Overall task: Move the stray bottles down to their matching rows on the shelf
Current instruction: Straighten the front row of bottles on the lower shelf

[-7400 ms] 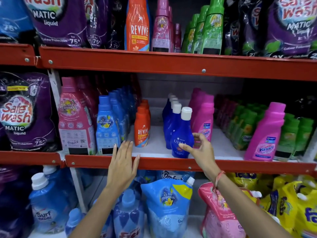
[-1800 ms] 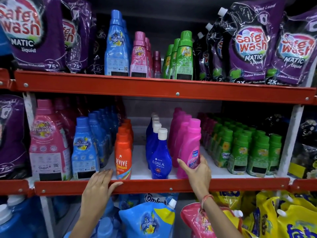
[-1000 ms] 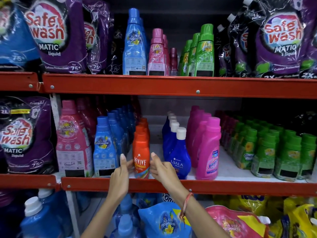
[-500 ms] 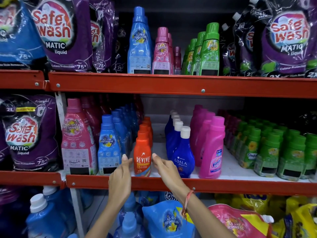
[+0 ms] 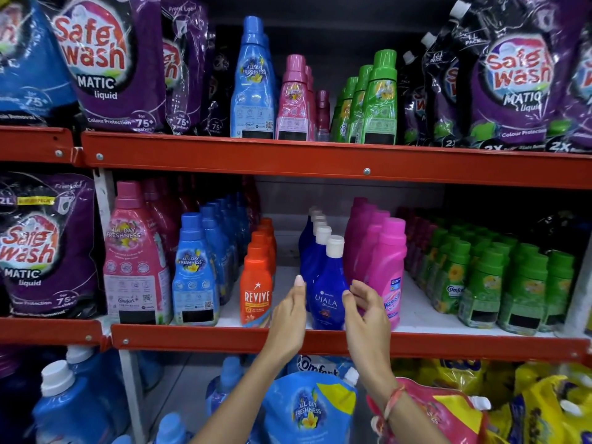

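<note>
On the middle shelf (image 5: 198, 339) stand rows of bottles: orange Revive (image 5: 256, 286), dark blue Ujala (image 5: 330, 283) with white caps, and pink Vanish (image 5: 389, 270). My left hand (image 5: 290, 318) and my right hand (image 5: 368, 315) are raised on either side of the front Ujala bottle, fingers apart, close to it. I cannot tell whether they touch it. Neither hand holds anything. On the top shelf stand a tall light blue bottle (image 5: 253, 81), pink bottles (image 5: 294, 100) and green bottles (image 5: 379, 100).
Purple Safe Wash pouches (image 5: 109, 62) fill the top shelf's left and right ends and the middle shelf's left. Pink (image 5: 134, 257) and light blue (image 5: 193, 274) Comfort bottles stand left of the Revive row, green ones (image 5: 483, 280) at the right. Refill pouches (image 5: 309, 408) crowd the bottom shelf.
Both hands have shifted right, from either side of the front orange Revive bottle to either side of the front blue Ujala bottle. The bottles have stayed in place.
</note>
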`<state>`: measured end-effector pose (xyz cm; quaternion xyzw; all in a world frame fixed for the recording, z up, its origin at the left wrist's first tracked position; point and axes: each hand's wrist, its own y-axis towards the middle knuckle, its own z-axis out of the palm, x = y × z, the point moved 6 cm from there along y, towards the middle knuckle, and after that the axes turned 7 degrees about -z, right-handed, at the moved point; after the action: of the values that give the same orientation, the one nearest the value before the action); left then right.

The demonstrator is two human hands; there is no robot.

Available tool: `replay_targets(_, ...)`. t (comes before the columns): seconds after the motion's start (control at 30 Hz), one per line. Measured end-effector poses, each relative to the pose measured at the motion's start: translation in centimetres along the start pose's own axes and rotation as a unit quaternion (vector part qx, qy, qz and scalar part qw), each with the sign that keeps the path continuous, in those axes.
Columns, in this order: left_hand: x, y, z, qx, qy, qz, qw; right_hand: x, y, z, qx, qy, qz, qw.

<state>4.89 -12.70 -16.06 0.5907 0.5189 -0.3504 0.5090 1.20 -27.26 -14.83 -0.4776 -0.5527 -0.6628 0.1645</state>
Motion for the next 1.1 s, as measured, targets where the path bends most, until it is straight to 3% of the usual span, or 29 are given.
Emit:
replay_targets(0.2, 1.2, 1.2, 0.8, 0.005, -0.015, -0.070, 0.997, -1.0, 0.1, 0.4, 0.033, -0.022, 0.056, 0.998)
replay_targets(0.53, 1.4, 0.1, -0.6, 0.015, -0.029, -0.055, 0.998, -1.7, 1.5, 1.4, 0.040, 0.003, 0.092, 0.995)
replay_targets(0.73, 1.2, -0.1, -0.6, 0.007, -0.011, -0.051, 0.999, -1.8, 1.7, 1.4, 0.058, -0.031, 0.059, 0.996)
replay_targets(0.8, 0.4, -0.6, -0.6, -0.025, -0.005, -0.022, 0.999, -1.5, 1.7, 0.8, 0.035, -0.043, 0.031, 0.998)
replay_targets(0.93, -1.9, -2.6, -1.2, -0.179, -0.020, 0.097, 0.979, -0.6, 1.6, -2.8, -0.116, -0.023, -0.064, 0.991)
replay_targets(1.03, -2.4, -2.9, 1.8, -0.104, -0.007, 0.110, 0.988, -1.4, 2.9, -6.0, -0.175, -0.015, -0.049, 0.983)
replay_targets(1.1, -2.4, -3.0, 4.6, 0.004, -0.005, 0.061, 0.998, -3.1, 4.2, -7.1, -0.141, -0.029, 0.015, 0.989)
